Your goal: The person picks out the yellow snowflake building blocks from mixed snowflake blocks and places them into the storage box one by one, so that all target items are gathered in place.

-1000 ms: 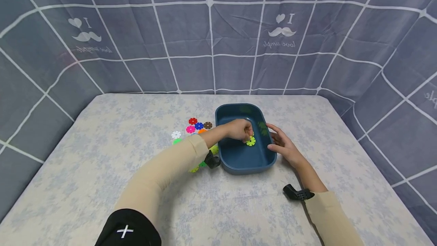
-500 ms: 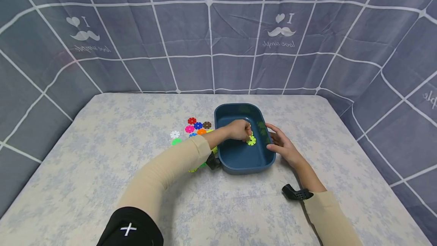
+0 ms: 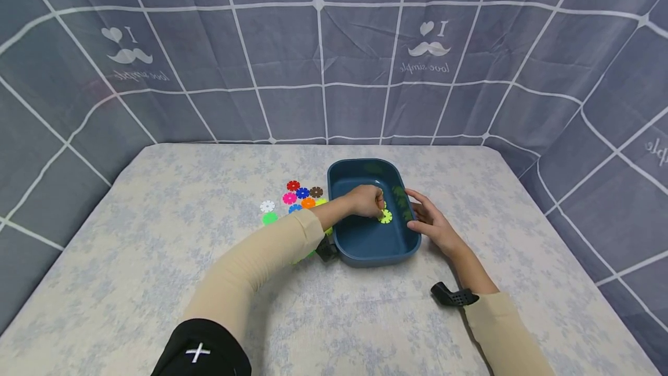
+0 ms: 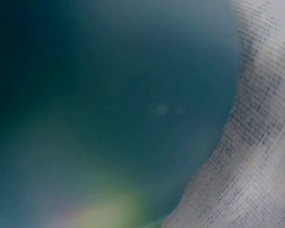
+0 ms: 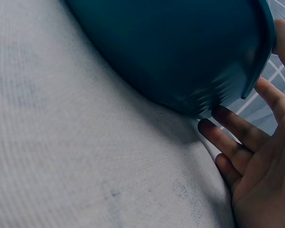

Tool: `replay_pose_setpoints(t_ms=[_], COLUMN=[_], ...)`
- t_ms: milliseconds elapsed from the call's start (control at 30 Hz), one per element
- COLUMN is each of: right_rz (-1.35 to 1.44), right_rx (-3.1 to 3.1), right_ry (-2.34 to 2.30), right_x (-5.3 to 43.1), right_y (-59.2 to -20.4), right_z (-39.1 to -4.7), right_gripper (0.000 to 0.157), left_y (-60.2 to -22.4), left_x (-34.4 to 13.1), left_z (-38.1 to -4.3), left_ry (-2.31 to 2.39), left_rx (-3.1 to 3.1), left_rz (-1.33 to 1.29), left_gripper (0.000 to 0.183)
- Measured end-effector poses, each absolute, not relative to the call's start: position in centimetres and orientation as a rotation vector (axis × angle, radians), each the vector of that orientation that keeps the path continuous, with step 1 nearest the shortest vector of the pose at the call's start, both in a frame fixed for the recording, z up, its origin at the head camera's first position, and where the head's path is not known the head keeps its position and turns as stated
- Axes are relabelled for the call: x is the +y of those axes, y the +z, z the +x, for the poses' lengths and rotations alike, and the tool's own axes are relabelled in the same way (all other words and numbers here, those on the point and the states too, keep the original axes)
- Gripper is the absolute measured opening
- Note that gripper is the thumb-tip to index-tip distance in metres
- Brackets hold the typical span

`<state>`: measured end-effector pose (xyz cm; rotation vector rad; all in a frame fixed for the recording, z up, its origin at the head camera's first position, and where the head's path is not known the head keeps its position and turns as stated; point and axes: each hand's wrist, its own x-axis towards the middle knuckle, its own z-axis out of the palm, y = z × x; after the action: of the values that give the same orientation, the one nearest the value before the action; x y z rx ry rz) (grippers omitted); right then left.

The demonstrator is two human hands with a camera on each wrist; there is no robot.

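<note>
My left hand (image 3: 367,201) reaches into a dark blue plastic bin (image 3: 374,256), its fingers curled. At its fingertips it pinches a yellow-green notched plastic disc (image 3: 385,216). A little more yellow shows beside the fingers; what it belongs to is mostly hidden. My right hand (image 3: 437,224) rests against the bin's right side, fingers spread and fairly straight. In the right wrist view, the fingers (image 5: 232,142) lie along the bin's outer wall (image 5: 171,52). The left wrist view is blurred, with the bin's wall (image 4: 180,95) filling most of it.
Left of the bin lie loose notched discs, among them a red disc (image 3: 293,185), a pink disc (image 3: 289,198), a white disc (image 3: 267,206) and a green disc (image 3: 269,218). My left forearm covers part of the group. A grey curtain (image 3: 292,45) stands behind the table (image 3: 365,318).
The yellow-green disc has shifted slightly to the right within the bin, along with my left fingertips. My right hand stays against the bin's side.
</note>
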<state>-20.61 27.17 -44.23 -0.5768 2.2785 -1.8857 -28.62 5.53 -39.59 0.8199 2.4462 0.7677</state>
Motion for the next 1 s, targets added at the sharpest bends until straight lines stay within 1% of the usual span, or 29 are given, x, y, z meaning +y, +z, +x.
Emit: replay_pose_setpoints(t_ms=[1000], right_rz=[-0.565], right_rx=[2.296], right_ry=[-1.892], right_x=[27.03], right_y=[-44.56], right_z=[-20.43], right_gripper=[0.07], left_y=[-39.89], left_x=[5.35], left_z=[-28.52], left_ry=[0.742], left_rx=[2.438], left_rz=[0.796], left_gripper=[0.007])
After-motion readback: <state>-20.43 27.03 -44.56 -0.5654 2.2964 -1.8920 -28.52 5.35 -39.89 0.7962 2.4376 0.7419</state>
